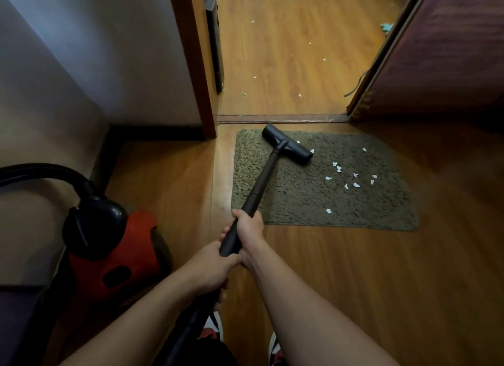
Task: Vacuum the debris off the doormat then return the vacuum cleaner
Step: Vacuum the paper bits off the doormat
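A shaggy grey-green doormat (305, 196) lies on the wooden floor before a doorway. Several white paper scraps (351, 176) are scattered over its right half. The black floor nozzle (287, 144) of the vacuum rests on the mat's far left part, just left of the scraps. Its black wand (261, 183) slants back to me. My right hand (249, 228) grips the wand higher up, and my left hand (210, 267) grips it lower, near the hose end. The red and black vacuum cleaner body (114, 253) sits on the floor at my left, its black hose (43, 172) arching over it.
A wooden door frame (196, 65) and white wall stand left of the doorway. A dark door (436, 52) stands open on the right. More small scraps (272, 65) dot the floor beyond the threshold (281, 118). My shoes (215, 327) show at the bottom edge.
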The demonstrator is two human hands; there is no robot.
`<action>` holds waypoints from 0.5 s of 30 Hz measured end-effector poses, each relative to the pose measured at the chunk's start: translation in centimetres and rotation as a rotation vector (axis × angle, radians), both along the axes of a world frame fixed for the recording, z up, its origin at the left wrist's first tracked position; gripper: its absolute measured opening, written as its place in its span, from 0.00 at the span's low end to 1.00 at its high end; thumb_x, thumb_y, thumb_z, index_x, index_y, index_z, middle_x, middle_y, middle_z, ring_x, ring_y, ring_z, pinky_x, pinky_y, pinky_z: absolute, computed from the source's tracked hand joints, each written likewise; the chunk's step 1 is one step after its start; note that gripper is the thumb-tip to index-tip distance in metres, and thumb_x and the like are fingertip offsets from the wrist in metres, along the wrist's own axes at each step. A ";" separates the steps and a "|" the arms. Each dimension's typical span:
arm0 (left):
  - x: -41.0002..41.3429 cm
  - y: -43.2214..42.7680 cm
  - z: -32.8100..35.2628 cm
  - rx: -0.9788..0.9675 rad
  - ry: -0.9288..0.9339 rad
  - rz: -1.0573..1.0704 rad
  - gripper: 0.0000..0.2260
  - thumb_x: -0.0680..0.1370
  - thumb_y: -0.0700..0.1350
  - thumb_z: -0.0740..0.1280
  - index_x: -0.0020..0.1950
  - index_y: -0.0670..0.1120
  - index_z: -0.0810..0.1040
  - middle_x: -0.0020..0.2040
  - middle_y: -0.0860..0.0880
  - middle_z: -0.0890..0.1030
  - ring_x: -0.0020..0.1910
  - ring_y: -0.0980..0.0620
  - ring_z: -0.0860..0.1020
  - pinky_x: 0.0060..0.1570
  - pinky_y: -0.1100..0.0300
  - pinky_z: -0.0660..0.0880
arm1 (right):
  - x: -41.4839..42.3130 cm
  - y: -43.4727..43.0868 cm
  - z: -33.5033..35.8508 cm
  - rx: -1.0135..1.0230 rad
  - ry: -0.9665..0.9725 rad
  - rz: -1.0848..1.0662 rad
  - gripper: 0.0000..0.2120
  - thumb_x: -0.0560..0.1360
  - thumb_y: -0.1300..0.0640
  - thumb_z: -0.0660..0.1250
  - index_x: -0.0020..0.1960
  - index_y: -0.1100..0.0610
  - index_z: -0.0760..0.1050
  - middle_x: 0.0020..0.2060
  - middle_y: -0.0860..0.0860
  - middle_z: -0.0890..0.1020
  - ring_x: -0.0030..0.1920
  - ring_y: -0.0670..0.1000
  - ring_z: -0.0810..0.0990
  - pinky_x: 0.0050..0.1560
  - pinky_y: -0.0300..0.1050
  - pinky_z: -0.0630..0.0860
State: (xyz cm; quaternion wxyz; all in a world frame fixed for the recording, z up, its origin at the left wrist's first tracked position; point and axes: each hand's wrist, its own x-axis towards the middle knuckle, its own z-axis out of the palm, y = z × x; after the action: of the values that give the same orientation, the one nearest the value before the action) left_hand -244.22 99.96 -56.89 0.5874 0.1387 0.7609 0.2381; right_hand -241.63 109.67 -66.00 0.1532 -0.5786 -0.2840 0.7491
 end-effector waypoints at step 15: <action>1.0 5.1 -0.2 0.038 -0.036 -0.004 0.05 0.83 0.48 0.60 0.48 0.52 0.66 0.31 0.46 0.72 0.23 0.52 0.72 0.24 0.61 0.72 | 0.5 5.6 -0.5 0.055 -0.010 -0.024 0.12 0.83 0.62 0.63 0.65 0.60 0.67 0.30 0.56 0.72 0.22 0.50 0.72 0.23 0.39 0.72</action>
State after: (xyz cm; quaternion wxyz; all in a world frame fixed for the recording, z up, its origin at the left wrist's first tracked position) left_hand -243.25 105.02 -57.09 0.5989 0.1469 0.7452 0.2537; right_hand -241.14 115.27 -66.46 0.1763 -0.5814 -0.2982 0.7362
